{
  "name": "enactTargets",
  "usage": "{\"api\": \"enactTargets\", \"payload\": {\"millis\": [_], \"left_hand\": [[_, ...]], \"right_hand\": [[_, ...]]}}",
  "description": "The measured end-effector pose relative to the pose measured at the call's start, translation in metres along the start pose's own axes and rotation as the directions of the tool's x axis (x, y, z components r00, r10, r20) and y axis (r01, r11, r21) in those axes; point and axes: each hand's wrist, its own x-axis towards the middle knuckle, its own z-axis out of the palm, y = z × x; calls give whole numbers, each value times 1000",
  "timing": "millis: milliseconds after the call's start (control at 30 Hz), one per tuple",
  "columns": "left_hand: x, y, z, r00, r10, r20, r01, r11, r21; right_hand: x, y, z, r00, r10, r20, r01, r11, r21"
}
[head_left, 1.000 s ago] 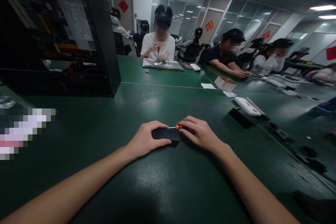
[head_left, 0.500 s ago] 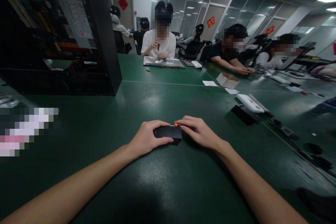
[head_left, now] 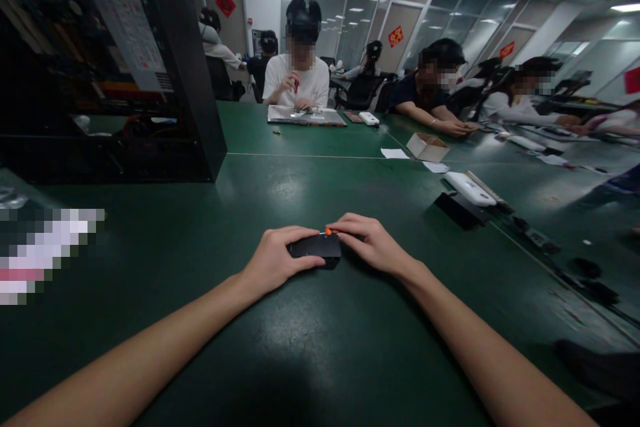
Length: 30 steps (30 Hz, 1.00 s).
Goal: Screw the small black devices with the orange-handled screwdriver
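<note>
A small black box (head_left: 316, 248) lies on the green table in front of me. My left hand (head_left: 280, 255) is closed around its left end, thumb on the near side and fingers along the far side. At the box's far right edge, my right hand (head_left: 367, 240) pinches what looks like a screwdriver (head_left: 329, 231) with an orange part. Its thin pale shaft points left along the far edge; most of the handle is hidden by the fingers. Whether the tip touches the box is too small to tell.
An opened black computer case (head_left: 195, 80) stands at the left. To the right are a black flat piece (head_left: 460, 210), a white device (head_left: 470, 188), a cardboard box (head_left: 427, 147) and papers (head_left: 395, 153). Across the table (head_left: 280, 360), a person in white works over a flat panel (head_left: 306, 115).
The view has shifted slightly, so the whole scene sits a little further left. Both hands keep their grip on the black box and the screwdriver.
</note>
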Motion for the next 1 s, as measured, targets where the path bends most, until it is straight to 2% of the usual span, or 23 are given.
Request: {"api": "enactTargets", "payload": {"millis": [233, 367, 467, 567, 667, 767, 867, 933, 1000], "left_hand": [[0, 3, -1, 999, 26, 26, -26, 1000, -9], [0, 6, -2, 999, 32, 8, -32, 998, -60], [2, 4, -3, 995, -55, -78, 37, 977, -211], [5, -3, -2, 961, -228, -156, 137, 883, -448], [9, -10, -2, 922, -348, -171, 165, 750, -640], [12, -13, -5, 899, -412, -151, 145, 605, -782], [13, -14, -8, 880, -464, -99, 143, 458, -877], [13, -15, -9, 873, -482, -72, 140, 389, -910], [13, -16, -10, 872, -486, -59, 137, 357, -924]], "right_hand": [[-1, 0, -2, 997, 61, 53, -66, 993, 98], [-4, 3, -11, 998, 55, 43, -54, 998, -14], [-7, 7, -17, 995, 66, 69, -55, 987, -150], [-6, 8, -11, 989, 116, 96, -89, 963, -255], [-3, 1, 2, 987, 133, 89, -103, 954, -281], [0, -13, 15, 996, 79, 36, -65, 953, -297], [3, -31, 26, 999, 13, -44, -23, 970, -241], [5, -44, 36, 999, -6, -40, -2, 977, -213], [8, -56, 47, 1000, 1, 1, -1, 975, -223]]}}
